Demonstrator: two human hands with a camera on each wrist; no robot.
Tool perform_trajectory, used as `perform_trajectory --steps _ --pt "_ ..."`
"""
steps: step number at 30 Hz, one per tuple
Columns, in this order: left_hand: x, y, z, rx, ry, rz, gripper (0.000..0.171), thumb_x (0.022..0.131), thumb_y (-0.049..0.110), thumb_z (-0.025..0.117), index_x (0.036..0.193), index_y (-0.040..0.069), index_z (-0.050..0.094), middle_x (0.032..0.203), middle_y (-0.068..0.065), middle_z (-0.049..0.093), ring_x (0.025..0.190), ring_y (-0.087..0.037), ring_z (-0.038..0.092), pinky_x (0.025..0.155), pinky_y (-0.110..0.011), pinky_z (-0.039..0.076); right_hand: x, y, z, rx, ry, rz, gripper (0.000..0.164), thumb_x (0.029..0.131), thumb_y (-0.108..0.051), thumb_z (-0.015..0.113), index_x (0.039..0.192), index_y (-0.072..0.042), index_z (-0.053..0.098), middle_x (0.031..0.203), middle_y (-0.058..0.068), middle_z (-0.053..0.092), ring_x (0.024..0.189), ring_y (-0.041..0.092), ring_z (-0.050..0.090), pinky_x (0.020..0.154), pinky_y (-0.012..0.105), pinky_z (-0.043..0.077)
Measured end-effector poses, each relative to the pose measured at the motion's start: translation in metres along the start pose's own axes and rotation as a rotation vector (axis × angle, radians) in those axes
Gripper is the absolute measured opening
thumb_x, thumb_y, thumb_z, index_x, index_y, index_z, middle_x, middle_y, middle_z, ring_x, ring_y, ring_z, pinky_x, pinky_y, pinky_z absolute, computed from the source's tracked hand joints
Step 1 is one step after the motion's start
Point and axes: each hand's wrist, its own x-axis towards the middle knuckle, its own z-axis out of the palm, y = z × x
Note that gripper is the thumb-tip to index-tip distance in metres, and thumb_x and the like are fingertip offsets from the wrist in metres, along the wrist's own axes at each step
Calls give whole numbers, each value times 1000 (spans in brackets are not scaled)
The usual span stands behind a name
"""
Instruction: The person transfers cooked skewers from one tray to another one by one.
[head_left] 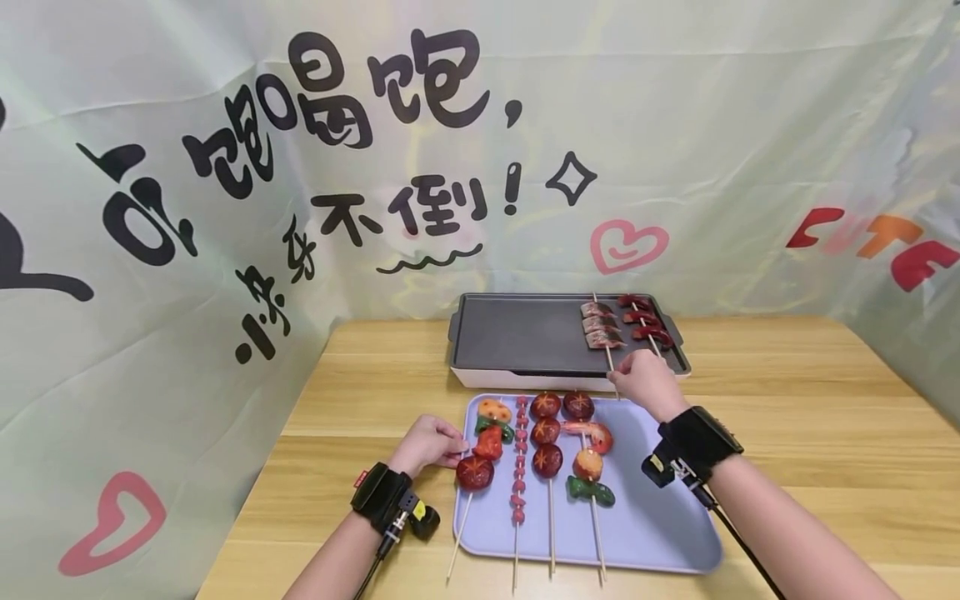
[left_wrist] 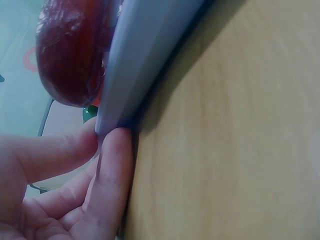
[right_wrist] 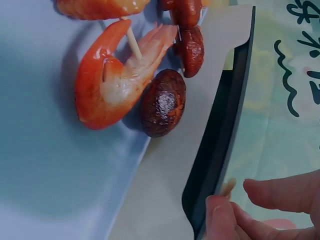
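My left hand (head_left: 432,443) is at the left edge of a lavender tray (head_left: 652,517). Its thumb and fingers pinch the rim, as the left wrist view shows. Beside them is the dark mushroom cap (head_left: 475,473) of a mixed skewer. My right hand (head_left: 647,382) is at the front edge of a dark griddle (head_left: 517,333), its fingertips at the bare stick of a skewer of silvery-skinned fish pieces (head_left: 602,327). In the right wrist view the stick (right_wrist: 229,187) shows between thumb and finger. A dark red skewer (head_left: 641,321) lies to its right, its stick partly behind the hand.
On the tray lie a mixed skewer, a thin skewer of small pink pieces (head_left: 519,462), a mushroom skewer (head_left: 547,432) and one with a shrimp (head_left: 597,437). Their sticks overhang the tray's front edge. A printed cloth (head_left: 720,167) hangs behind the wooden table (head_left: 810,408).
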Motion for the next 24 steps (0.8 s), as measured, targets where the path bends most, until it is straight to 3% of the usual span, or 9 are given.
perform_trajectory --steps 6,12,18,24 --pt "0 0 0 -4 -1 -4 11 79 -6 63 88 -11 62 76 -11 62 56 -12 59 58 -27 58 0 1 2 14 3 6 32 86 -9 56 54 -2 58 47 -1 49 48 15 46 46 24 32" --pt "1 1 0 -16 -8 -16 13 79 -6 63 90 -12 62 76 -12 62 56 -12 59 59 -27 58 4 4 4 97 -45 28 32 85 -6 55 54 0 58 45 -1 51 46 12 49 51 21 37" --pt "0 2 0 -19 -6 -19 12 79 -6 63 89 -11 61 76 -11 61 56 -12 59 59 -27 58 8 8 6 248 -110 87 24 86 -2 53 65 7 62 53 2 56 51 11 51 51 19 44" --pt "0 2 0 -19 -7 -20 13 79 -6 63 90 -12 61 76 -12 62 55 -12 58 59 -27 58 9 9 8 298 -132 132 19 87 -1 52 77 11 62 59 4 59 55 11 55 53 22 51"
